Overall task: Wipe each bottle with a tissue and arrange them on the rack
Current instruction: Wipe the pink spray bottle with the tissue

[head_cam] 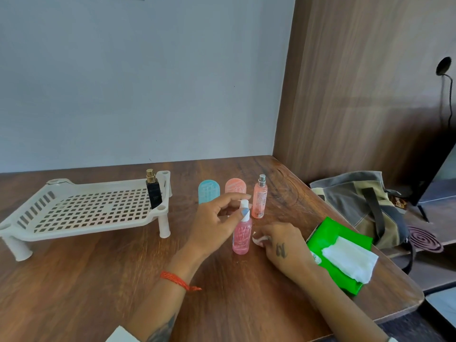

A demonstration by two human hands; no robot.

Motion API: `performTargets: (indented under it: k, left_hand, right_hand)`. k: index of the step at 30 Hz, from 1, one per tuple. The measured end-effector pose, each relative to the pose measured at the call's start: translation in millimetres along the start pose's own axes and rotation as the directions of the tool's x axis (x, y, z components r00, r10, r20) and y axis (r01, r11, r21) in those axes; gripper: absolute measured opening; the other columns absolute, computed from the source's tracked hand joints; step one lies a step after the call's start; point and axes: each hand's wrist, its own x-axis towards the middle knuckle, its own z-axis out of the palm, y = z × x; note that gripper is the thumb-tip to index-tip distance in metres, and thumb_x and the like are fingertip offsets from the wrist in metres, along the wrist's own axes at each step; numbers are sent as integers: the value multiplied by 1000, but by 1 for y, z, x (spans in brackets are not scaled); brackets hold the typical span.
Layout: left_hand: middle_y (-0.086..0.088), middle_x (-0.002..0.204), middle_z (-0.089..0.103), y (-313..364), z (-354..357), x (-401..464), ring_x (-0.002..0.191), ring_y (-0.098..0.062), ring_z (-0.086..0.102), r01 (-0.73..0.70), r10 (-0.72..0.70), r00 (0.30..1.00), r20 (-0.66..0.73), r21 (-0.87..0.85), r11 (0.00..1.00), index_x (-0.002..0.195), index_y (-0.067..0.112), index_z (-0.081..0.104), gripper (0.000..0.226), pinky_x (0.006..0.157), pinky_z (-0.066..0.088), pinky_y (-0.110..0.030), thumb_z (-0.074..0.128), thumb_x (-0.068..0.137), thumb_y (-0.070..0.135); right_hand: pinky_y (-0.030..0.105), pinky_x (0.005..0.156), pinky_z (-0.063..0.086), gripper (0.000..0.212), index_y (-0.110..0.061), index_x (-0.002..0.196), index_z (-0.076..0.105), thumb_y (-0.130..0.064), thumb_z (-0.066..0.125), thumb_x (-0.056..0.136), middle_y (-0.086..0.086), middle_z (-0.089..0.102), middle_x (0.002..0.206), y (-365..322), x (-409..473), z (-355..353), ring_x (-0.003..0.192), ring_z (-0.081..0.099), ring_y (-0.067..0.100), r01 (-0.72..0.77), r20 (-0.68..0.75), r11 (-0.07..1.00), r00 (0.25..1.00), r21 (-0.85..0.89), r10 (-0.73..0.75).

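Wooden table (98,280): left hand (212,225) pinches pink bottle (242,239) at its white nozzle, right hand (283,245) curls round tissue (259,240) just beside it; rack (86,211) well apart, left.

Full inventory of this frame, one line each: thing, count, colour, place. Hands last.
rack: 1, cream, left on table
perfume bottle: 1, black with gold cap, standing at rack's right end
pink spray bottle: 1, white nozzle, upright, table centre
slim pink bottle: 1, silver top, upright behind it
rounded bottles: 2, one blue, one pink, at back
tissue pack: 1, green, right table edge, white tissue pulled out
table: 1, brown wood
bag: 1, grey and beige, off the table, right
mosquito coil: 1, purple, by the bag
left hand: pinches pink spray bottle's nozzle
right hand: holds wadded tissue beside that bottle
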Motion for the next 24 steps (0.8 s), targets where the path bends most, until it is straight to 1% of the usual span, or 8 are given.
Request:
performTargets:
  k: [3, 5, 9, 12, 15, 18, 21, 24]
  left_hand:
    - [14, 97, 69, -1, 0, 1, 95, -3, 63, 34, -34, 999, 25, -11, 999, 99, 46, 59, 33, 83, 49, -13, 68, 85, 18]
    - [12, 98, 69, -2, 0, 2, 96, -7, 64, 71, -72, 997, -10, -47, 996, 97, 42, 60, 29, 87, 51, -21, 69, 84, 18]
    - [18, 94, 68, -3, -2, 4, 92, 2, 65, 110, -118, 990, -80, -101, 989, 95, 38, 62, 29, 82, 52, -17, 70, 82, 14]
    - [13, 93, 70, -3, -3, 5, 88, -1, 67, 118, -133, 986, -97, -141, 983, 97, 32, 65, 26, 79, 53, -16, 70, 81, 12]
    - [12, 88, 71, -3, -3, 5, 82, 1, 68, 135, -155, 981, -114, -166, 977, 96, 25, 66, 22, 71, 51, -11, 72, 79, 12]
    - [11, 86, 70, -4, -3, 6, 80, 2, 67, 156, -173, 976, -129, -138, 978, 99, 20, 68, 22, 68, 50, -8, 74, 78, 16]
    - [10, 89, 71, -5, -3, 7, 83, 0, 67, 172, -186, 974, -128, -110, 979, 101, 22, 67, 23, 72, 52, -11, 73, 78, 20]
    - [6, 92, 72, -5, -3, 6, 86, -6, 68, 185, -199, 973, -114, -120, 975, 102, 23, 66, 24, 78, 55, -20, 72, 79, 21]
  right_hand:
    - [16, 63, 39, 17, -20, 88, 71, -6, 64, 80, -4, 70, 85, 1, -2, 3, 78, 63, 13, 24, -283, 977, 958, 212, 38]
    - [13, 62, 42, 17, -17, 94, 71, -7, 69, 80, -4, 71, 85, -2, -4, 4, 74, 63, 11, 103, -484, 943, 872, 315, 66]
    - [16, 72, 47, 18, -10, 97, 70, -21, 64, 84, -1, 69, 92, -13, -9, 3, 83, 60, 9, 348, -701, 893, 711, 285, -54]
    - [22, 81, 48, 15, -6, 94, 71, -16, 67, 83, 1, 69, 98, -17, -9, 2, 91, 61, 11, 501, -713, 848, 658, 173, -243]
    - [27, 80, 50, 18, -6, 94, 72, -5, 73, 76, 5, 69, 100, -19, -7, 6, 91, 62, 19, 559, -664, 828, 632, 34, -400]
    - [28, 80, 51, 16, -7, 94, 72, -4, 68, 79, 7, 69, 100, -19, -6, 12, 90, 63, 22, 583, -616, 809, 609, -79, -500]
    - [26, 80, 50, 17, -8, 94, 72, -4, 66, 79, 5, 69, 100, -17, -6, 15, 91, 63, 21, 566, -621, 821, 620, -68, -479]
    - [21, 84, 49, 18, -11, 98, 72, -9, 67, 81, 1, 69, 102, -18, -7, 14, 95, 62, 11, 509, -630, 852, 703, 123, -330]
